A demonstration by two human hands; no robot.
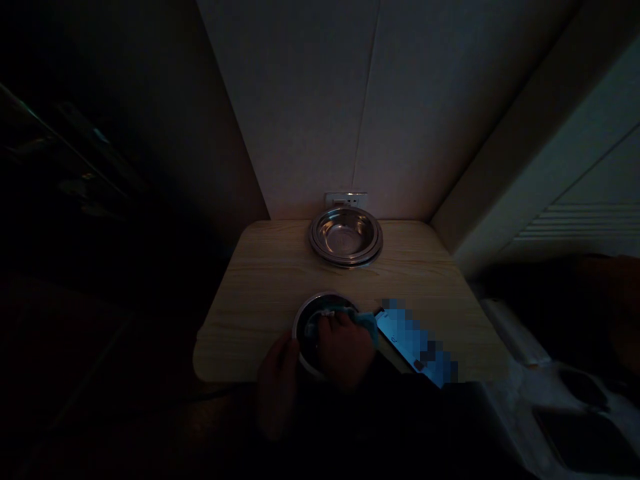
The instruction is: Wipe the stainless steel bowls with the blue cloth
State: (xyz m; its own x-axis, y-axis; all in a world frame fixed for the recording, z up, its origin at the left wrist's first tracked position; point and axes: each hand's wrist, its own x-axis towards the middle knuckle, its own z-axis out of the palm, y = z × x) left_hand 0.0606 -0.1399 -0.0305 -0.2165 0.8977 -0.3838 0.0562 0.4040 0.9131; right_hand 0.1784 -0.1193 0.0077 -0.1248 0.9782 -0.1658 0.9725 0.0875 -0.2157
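A steel bowl [309,313] sits at the near edge of a small light wooden table [260,280]. My left hand [279,377] grips the bowl's near-left rim. My right hand [345,350] is closed on a light blue cloth [367,321] and presses it inside the bowl. The room is very dim, so the fingers show only in part.
A stack of steel bowls [346,237] stands at the table's far edge, in front of a wall socket [346,199]. A blue pixelated object [415,343] lies on the table to the right. White furniture [550,200] stands right; the left side is dark.
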